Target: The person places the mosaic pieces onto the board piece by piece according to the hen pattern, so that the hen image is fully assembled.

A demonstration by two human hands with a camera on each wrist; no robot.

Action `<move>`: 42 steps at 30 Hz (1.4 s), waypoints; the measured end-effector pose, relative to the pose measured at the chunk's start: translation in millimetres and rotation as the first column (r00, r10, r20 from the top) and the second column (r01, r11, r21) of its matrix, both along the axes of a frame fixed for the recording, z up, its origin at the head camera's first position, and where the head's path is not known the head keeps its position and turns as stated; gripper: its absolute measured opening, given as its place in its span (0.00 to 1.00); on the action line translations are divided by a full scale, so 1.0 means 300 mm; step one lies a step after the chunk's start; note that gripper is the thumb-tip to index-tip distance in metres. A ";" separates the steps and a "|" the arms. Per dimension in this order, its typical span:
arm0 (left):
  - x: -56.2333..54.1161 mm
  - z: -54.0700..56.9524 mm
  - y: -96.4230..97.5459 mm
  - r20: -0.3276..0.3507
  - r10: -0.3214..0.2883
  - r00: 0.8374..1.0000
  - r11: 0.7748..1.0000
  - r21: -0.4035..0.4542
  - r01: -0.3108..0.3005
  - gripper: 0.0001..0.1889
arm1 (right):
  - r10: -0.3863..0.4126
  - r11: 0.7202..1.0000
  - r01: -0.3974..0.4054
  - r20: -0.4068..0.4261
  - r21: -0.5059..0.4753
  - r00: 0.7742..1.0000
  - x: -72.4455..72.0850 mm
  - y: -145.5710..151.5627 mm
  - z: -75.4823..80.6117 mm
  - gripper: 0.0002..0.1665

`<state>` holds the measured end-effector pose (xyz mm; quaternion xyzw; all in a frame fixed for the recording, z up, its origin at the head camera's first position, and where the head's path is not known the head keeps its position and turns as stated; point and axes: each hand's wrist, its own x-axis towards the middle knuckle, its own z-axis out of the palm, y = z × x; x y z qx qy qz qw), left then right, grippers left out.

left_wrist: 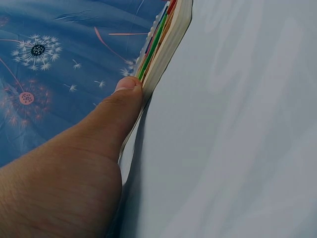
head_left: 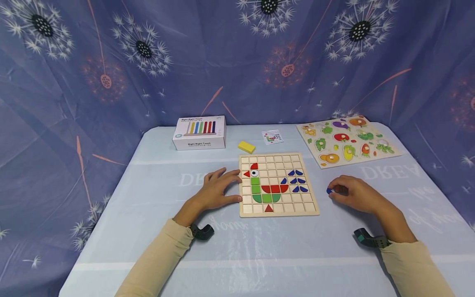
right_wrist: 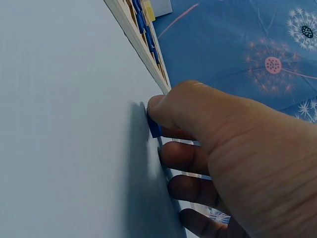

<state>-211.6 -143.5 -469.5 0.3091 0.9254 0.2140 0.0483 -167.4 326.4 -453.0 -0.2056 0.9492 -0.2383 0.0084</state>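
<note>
A wooden grid board (head_left: 278, 214) lies on the table with colored tiles set in a bird-like figure. Its eye tile (head_left: 254, 173) is white with a black dot, green tiles (head_left: 255, 189) run down below it, and red tiles (head_left: 275, 189) form a row. Several blue tiles (head_left: 292, 180) fill the right side. My left hand (head_left: 213, 192) rests at the board's left edge, thumb and fingertips touching the rim. To the right of the board, my right hand (head_left: 356, 194) pinches a small blue tile (right_wrist: 154, 128) between thumb and index finger, low over the table.
A white abacus box (head_left: 199, 143) stands at the back left. Near it lie a yellow block (head_left: 246, 147) and a small picture card (head_left: 272, 137). At the back right is a vegetable puzzle board (head_left: 315, 156). A patterned curtain (head_left: 208, 53) hangs behind the table.
</note>
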 end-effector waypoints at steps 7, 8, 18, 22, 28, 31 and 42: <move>0.000 -0.003 -0.002 -0.004 -0.004 1.000 1.000 0.004 0.004 0.30 | 0.005 1.000 -0.005 -0.003 0.006 1.000 -0.004 -0.004 -0.003 0.15; 0.000 -0.003 -0.002 -0.005 -0.004 1.000 1.000 0.005 0.004 0.30 | 0.006 1.000 -0.006 -0.003 0.006 1.000 -0.004 -0.004 -0.004 0.16; -0.001 -0.005 -0.001 -0.003 0.000 1.000 1.000 0.002 0.000 0.29 | -0.002 1.000 0.001 0.042 0.007 0.999 -0.004 -0.006 0.001 0.16; -0.002 -0.007 -0.002 0.002 -0.001 1.000 1.000 0.001 0.001 0.30 | -0.001 1.000 0.000 0.044 0.011 0.999 -0.001 0.000 0.003 0.17; 0.001 -0.002 -0.002 0.003 -0.002 1.000 1.000 0.008 0.002 0.30 | 0.006 1.000 -0.006 0.030 0.015 1.000 0.000 0.007 0.004 0.17; 0.002 -0.001 -0.002 0.000 -0.002 1.000 1.000 0.005 0.002 0.30 | 0.003 1.000 -0.003 0.022 0.015 1.000 0.000 0.006 0.004 0.16; 0.004 0.002 0.000 0.007 0.000 1.000 1.000 -0.003 0.001 0.30 | 0.000 1.000 0.000 -0.004 0.015 1.000 -0.001 0.003 0.002 0.15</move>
